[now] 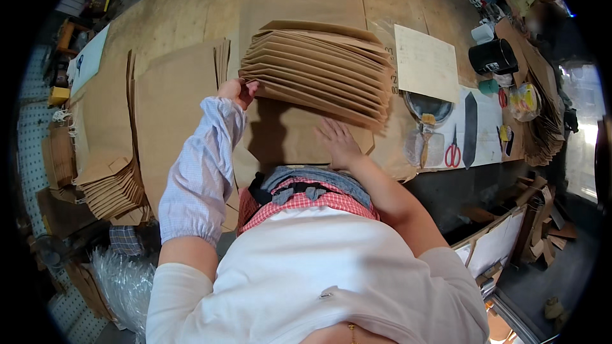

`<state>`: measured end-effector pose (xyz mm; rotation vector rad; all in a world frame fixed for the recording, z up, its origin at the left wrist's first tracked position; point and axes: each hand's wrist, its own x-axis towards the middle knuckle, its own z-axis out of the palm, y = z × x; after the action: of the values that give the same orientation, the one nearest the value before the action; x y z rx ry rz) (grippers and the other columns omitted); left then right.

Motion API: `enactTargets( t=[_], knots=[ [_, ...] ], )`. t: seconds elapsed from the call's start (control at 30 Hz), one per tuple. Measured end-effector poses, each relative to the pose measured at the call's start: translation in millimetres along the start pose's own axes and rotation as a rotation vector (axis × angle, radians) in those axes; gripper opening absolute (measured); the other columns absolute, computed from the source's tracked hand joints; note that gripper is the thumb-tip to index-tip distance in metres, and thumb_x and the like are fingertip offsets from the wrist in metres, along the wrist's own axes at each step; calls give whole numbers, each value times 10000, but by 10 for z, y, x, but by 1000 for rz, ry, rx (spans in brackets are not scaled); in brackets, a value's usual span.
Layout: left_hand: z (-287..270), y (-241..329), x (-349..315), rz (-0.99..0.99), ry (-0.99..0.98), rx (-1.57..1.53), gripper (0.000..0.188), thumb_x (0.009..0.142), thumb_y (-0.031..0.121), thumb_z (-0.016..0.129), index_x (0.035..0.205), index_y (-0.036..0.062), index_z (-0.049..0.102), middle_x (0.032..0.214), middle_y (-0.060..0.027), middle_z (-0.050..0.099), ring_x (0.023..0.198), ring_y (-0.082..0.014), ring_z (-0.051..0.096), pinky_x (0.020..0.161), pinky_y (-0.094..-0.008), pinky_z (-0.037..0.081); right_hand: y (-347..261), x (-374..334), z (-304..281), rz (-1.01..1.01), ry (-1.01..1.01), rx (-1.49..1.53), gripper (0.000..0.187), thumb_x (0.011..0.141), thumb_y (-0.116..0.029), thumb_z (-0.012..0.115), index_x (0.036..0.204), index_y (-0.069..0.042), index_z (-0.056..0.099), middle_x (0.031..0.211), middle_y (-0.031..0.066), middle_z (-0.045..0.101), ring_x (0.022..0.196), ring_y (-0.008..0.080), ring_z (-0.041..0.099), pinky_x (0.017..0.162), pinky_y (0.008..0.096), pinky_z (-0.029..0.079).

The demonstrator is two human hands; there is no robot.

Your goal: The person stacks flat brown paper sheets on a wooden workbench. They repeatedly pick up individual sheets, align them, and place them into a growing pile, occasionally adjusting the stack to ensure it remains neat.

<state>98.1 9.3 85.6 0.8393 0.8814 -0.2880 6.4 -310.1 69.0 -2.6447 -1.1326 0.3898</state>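
In front of me lies a fanned stack of brown kraft paper bags [319, 70], their folded edges overlapping in layers. My left hand [239, 92], below a pale checked sleeve cover, pinches the near left corner of the stack's lowest bag. My right hand [338, 143] rests with fingers spread on a flat brown paper sheet [296, 137], just under the near edge of the stack. Part of that sheet is in the shadow of the stack. Whether the left fingers hold one layer or more, I cannot tell.
More brown paper piles [175, 102] lie to the left on the wooden table [210, 0]. On the right are a white card [427, 60] over a round pan [428, 107], a brush [427, 134], red-handled scissors [452, 153], a dark pointed strip [470, 130] and a black mug [494, 57].
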Motion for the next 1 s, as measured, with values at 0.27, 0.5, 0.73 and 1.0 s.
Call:
enactTargets(
  t=[0.27, 0.5, 0.73, 1.0],
  knots=[
    [-777, -703, -437, 247, 101, 830, 249, 817, 304, 518, 819, 57, 545, 648, -10, 489, 547, -121, 471, 532, -258, 421, 664, 642, -735, 214, -732, 553, 262, 735, -233, 580, 880, -15, 586, 790, 95, 595, 774, 189, 544, 646, 321, 420],
    [-883, -1109, -458, 3, 73, 430, 218, 802, 250, 562, 797, 33, 578, 722, -45, 571, 615, -156, 547, 547, -290, 464, 953, -60, -17, 276, -544, 146, 354, 758, -352, 547, 941, -50, 575, 944, 167, 573, 906, 305, 530, 774, 354, 418],
    [-1046, -1043, -8, 365, 281, 1043, 158, 754, 124, 529, 660, 7, 578, 704, -74, 588, 603, -185, 572, 478, -286, 466, 544, -418, -516, 490, -760, -73, 336, 712, -310, 565, 930, -55, 591, 947, 144, 584, 874, 297, 554, 742, 365, 442],
    [107, -156, -129, 58, 162, 58, 101, 806, 50, 416, 821, -20, 488, 637, -119, 534, 516, -246, 538, 507, -337, 495, -61, -227, 2, 7, 271, 47, 577, 680, -146, 583, 1219, -166, 375, 953, 179, 566, 820, 297, 561, 659, 402, 469]
  ],
)
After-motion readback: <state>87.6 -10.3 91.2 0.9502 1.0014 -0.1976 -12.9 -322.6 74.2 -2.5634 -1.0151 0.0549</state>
